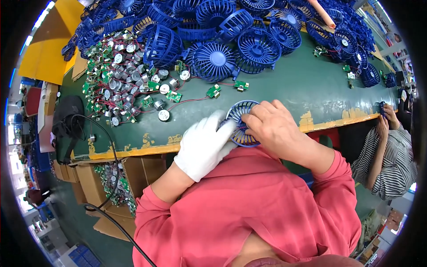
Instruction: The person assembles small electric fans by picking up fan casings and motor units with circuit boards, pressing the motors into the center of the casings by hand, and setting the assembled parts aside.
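Note:
At the table's front edge a round blue fan housing (243, 139) with slatted ribs sits between my two hands. My left hand (205, 141), in a white glove, grips its left rim. Bare fingers of my right hand (273, 126) are bent over its right side, pinched together near the middle; what lies under the fingertips is hidden. Reddish wire shows inside the housing. Just beyond my hands lie green circuit boards (214, 91) on red wires, one of them leading to a small motor (164, 115).
A heap of motors and boards (126, 84) covers the left of the green table (200, 104). Blue fan housings (213, 60) pile along the back. A black bag (67, 118) and cable (116, 164) lie left; below stands a cardboard box (133, 175). Another person (387, 155) works at right.

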Motion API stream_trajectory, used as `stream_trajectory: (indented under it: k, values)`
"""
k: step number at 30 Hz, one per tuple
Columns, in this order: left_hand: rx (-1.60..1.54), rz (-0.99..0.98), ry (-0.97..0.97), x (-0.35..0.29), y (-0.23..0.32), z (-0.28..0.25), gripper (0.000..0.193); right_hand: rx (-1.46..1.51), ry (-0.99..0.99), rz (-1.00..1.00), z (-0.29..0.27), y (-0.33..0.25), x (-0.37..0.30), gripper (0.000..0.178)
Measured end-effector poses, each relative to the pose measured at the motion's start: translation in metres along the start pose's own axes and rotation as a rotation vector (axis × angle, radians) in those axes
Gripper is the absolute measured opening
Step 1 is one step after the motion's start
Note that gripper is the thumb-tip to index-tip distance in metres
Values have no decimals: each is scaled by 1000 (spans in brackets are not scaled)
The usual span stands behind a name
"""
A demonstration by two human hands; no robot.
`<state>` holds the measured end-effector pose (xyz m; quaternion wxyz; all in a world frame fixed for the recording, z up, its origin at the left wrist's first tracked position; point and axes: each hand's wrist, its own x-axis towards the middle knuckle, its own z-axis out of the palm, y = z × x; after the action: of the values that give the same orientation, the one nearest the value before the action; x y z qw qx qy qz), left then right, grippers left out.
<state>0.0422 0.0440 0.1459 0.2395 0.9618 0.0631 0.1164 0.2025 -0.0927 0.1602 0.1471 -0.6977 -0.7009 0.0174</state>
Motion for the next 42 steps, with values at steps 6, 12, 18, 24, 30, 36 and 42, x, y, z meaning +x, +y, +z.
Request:
stream_trajectory:
  k: [6, 12, 18, 24, 30, 36, 42]
  values:
    - [131, 97, 29, -4, -12, -1, 35, -25, -34, -110, 6, 3, 6, 18]
    - [161, 110, 29, -4, -12, -3, 32, -153, -148, -108, 7, -4, 9, 14]
    - [33, 61, 31, -4, -12, -13, 35, -44, 11, -114, 13, 1, 9, 16]
    - [93, -146, 363, -30, -46, -51, 30, 175, 296, -3, -6, 10, 7, 40]
    - [100, -322, 195, -41, -85, -47, 35, 86, 453, 198, -12, 58, 20, 46]
    - [129, -261, 253, -29, -89, -43, 32, 415, 428, 509, 7, 91, 24, 27]
    - [-800, -298, 874, -15, -50, -57, 38, 1053, 587, 500, -17, 90, -3, 32]
